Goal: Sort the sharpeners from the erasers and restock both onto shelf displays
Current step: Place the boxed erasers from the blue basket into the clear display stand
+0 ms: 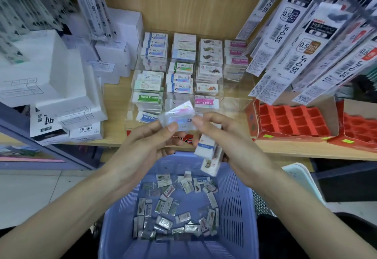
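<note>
- The left hand pinches a small clear-wrapped white eraser between its thumb and curled fingers. It holds the eraser up over the front edge of the shelf. The eraser is motion-blurred, so its print cannot be read.
- The right hand meets the same eraser at its right end with thumb and forefinger. Its lower fingers curl round a stack of white sleeved erasers, which hangs tilted below the palm.
- Directly beneath both hands sits a lavender-blue plastic basket with slotted walls. A loose scatter of small wrapped erasers lies across its floor.
- Just behind the hands, a clear acrylic display case with rows of compartments stands on the light wooden shelf.
- The case's compartments hold stacked erasers. Several are labelled "Hard Eraser" in green, blue or pink, and others carry small pictures.
- Left of the case, white cardboard boxes are piled on the shelf, and one at the front is marked "REFILL".
- Right of the case, red moulded plastic trays sit in cardboard boxes at the shelf's edge.
- Above the trays hang long packs of pen refills printed "JF-0.5".
</note>
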A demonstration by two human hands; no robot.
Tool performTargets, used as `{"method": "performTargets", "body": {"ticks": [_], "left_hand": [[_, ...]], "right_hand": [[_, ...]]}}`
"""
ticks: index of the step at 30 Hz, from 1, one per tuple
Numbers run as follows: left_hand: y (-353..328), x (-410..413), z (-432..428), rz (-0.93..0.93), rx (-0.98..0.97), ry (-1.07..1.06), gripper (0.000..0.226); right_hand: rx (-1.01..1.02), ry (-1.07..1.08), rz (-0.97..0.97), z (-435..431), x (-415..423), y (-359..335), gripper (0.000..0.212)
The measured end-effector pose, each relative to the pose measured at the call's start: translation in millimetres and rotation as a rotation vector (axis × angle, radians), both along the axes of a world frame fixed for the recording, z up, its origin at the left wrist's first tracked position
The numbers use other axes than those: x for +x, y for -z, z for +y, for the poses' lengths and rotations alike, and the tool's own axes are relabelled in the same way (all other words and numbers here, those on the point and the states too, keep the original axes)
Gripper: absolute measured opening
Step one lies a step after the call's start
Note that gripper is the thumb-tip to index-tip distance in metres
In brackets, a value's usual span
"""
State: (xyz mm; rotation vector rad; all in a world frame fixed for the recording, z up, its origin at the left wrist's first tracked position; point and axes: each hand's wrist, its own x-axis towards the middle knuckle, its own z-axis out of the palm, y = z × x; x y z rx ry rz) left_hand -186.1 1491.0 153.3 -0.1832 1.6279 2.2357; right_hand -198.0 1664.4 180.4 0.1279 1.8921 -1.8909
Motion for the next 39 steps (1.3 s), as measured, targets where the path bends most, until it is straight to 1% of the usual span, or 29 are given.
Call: {"method": "performTargets", "body": {"ticks": [2, 4, 6, 8, 14, 18, 22, 24, 26, 28, 30, 34, 37, 39], "left_hand": [[2, 1, -1, 0.007, -0.008, 0.053, 0.022], [1, 0, -1, 0.017, -0.011, 0.085, 0.026], [-2, -1, 0, 0.008, 0.026, 0.070, 0.028], [-4, -3, 1, -0.031, 0.032, 0.006, 0.037], [0, -9, 2, -0.056, -0.016, -0.147, 0.031], [4, -12, -2, -0.011, -0.073, -0.172, 0.022], [5, -12, -7, 0.010, -0.137, -0.175, 0.024], [3, -12, -7, 0.020, -0.207, -0.158, 0.024], [2, -12, -6, 0.058, -0.296, -0.127, 0.039], [3, -13, -5, 0.090, -0.358, -0.104, 0.045], [4, -13, -5, 0.106, -0.392, -0.056, 0.048], [6, -13, -5, 0.116, -0.384, 0.011, 0.055], [7, -14, -8, 0.104, -0.391, 0.091, 0.069], [6, -14, -9, 0.095, -0.373, 0.152, 0.062]], "right_hand": [[0.027, 0.019, 0.070, -2, 2, 3, 0.009], [0.046, 0.028, 0.112, -1, 4, 5, 0.010], [0.062, 0.009, 0.141, 1, 4, 5, 0.009], [0.061, -0.005, 0.143, 1, 4, 5, 0.008], [-0.022, 0.069, 0.061, 6, 1, 7, 0.010], [-0.085, 0.088, 0.043, 8, -3, 10, 0.016], [-0.053, 0.114, 0.086, 8, -4, 11, 0.017], [-0.051, 0.120, 0.101, 7, -4, 11, 0.022], [-0.046, 0.099, 0.104, 6, -4, 11, 0.025], [-0.028, 0.055, 0.121, 5, -4, 11, 0.024], [0.001, 0.002, 0.180, 6, -4, 12, 0.018], [0.056, -0.070, 0.299, 4, -3, 12, 0.023], [0.157, -0.099, 0.290, 2, -6, 11, 0.030], [0.219, -0.130, 0.297, 3, -9, 9, 0.031]]}}
